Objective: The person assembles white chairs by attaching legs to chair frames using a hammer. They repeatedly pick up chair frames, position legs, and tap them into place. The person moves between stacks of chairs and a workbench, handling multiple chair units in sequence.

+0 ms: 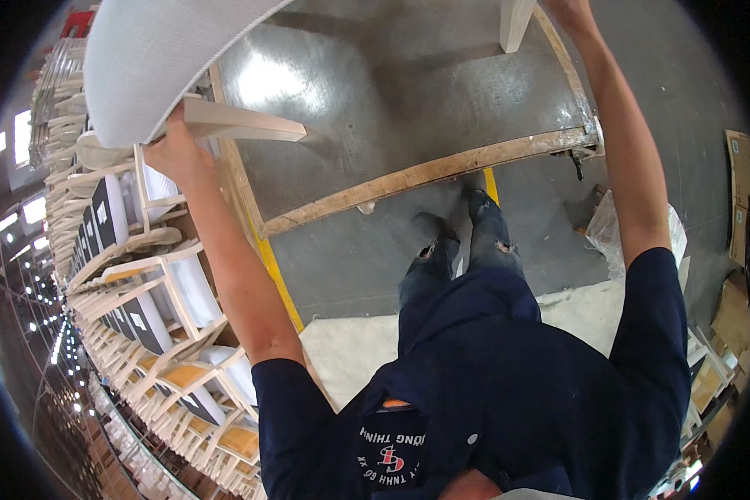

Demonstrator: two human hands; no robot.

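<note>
We see a grey-topped table at upper centre; a pale chair, upper left, runs out of frame. Our left hand grips it beside one leg; our right hand, cropped upper right, we cannot read.

Seat: is showing pale grey-white with a fine woven pattern
Seat legs: are showing plain cream wood
Tabletop: is gleaming mid-grey, with a white glare patch
Table edging: is showing tan-brown, streaked darker in places
Floor: is showing dark grey
Floor line: is standing out bright yellow
Shirt: is showing solid navy, with a white-and-red emblem on black
Jeans: are showing dark blue-grey with paler ripped patches
Floor padding: is showing off-white
Stacked chairs: are mixing cream frames, white, black and orange-tan surfaces
Cardboard: is showing brown
</note>
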